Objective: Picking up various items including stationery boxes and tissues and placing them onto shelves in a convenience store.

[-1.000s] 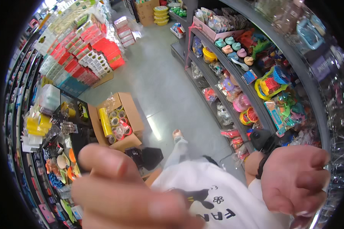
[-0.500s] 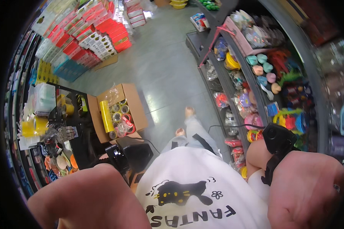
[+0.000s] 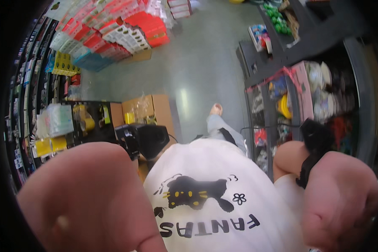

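Note:
My left hand is raised very close at the lower left, large and blurred; its fingers cannot be made out. Beside it a black device sits at the wrist. On the right, my right hand is also lifted close, with a black strap and a black boxy device at its wrist. Its fingers are blurred and lost toward the dark rim. I see nothing held in either hand. Between them is my white shirt with a black cat print.
Stacked red and white boxes stand at the far left. An open cardboard box lies ahead of my left wrist, near yellow tape rolls. Dark shelves with bagged goods and a pink bin line the right. Grey floor runs between.
The view has shifted, so shelves and boxes sit differently and one foot now shows instead of two. My left hand appears larger and covers more of the lower left.

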Demonstrator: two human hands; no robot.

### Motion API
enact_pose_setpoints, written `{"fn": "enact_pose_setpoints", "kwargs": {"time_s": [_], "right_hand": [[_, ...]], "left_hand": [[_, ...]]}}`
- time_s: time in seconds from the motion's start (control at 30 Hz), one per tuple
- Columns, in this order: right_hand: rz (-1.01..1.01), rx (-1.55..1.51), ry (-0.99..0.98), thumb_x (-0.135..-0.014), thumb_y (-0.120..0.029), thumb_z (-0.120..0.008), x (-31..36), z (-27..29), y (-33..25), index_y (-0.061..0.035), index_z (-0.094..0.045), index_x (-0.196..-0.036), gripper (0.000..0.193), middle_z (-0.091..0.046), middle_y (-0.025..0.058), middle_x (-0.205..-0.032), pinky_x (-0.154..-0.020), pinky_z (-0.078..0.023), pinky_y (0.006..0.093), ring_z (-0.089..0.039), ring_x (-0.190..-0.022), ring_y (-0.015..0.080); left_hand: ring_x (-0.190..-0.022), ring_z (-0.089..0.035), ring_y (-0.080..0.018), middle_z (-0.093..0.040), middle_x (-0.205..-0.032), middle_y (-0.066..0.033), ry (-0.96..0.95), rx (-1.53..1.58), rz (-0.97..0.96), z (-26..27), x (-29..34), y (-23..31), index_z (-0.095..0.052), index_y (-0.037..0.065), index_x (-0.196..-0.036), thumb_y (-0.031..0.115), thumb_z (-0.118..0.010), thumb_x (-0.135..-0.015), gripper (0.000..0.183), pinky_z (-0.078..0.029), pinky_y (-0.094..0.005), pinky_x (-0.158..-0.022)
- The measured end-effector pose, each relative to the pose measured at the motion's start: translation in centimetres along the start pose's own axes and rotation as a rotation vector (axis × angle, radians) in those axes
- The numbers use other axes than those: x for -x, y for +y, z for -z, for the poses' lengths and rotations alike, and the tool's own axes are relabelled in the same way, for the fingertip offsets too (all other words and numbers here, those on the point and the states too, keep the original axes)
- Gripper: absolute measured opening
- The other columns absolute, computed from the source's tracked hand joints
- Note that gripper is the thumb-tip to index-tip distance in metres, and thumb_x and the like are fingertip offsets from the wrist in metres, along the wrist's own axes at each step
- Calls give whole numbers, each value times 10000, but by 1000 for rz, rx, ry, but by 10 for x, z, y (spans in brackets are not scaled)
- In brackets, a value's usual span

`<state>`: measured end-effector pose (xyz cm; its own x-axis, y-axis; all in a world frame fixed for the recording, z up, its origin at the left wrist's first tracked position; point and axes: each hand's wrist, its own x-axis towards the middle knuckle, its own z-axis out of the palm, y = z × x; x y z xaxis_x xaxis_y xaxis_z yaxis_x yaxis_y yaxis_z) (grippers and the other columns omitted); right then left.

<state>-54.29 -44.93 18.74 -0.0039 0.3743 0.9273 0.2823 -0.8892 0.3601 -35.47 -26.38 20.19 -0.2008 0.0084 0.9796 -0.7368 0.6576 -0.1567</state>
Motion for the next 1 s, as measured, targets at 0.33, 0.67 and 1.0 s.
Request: {"fn": "enact_pose_setpoints", "kwargs": {"time_s": [0.33,0.67,1.0], "right_hand": [[-543,-609,-102,-706,-103,-596,97,-177,124,-114,-577,-849,144,-617,-2,-831,-625,-423,251,-583,-737,141],[-627,-600,-469,-689,14,-579,182,-340,264,-72,-566,-965,289,-606,39,-887,-650,-447,274,-579,-726,171],[-1217,-355,-260,-734,152,-477,236,-401,384,3,-563,-882,228,-608,158,-834,-625,-454,271,-580,-703,203]], "left_hand": [[-893,-565,-264,-605,-938,-98,-444,-331,890,1,127,-169,-607,60,-859,-26,-552,-716,176,-455,-356,-742],[-879,-563,-272,-589,-955,-120,-381,-301,1266,54,231,-384,-582,12,-925,-80,-535,-736,215,-448,-331,-759],[-849,-554,-262,-594,-931,-75,-757,97,992,21,268,-642,-590,70,-946,36,-609,-730,219,-437,-345,-733]]}}
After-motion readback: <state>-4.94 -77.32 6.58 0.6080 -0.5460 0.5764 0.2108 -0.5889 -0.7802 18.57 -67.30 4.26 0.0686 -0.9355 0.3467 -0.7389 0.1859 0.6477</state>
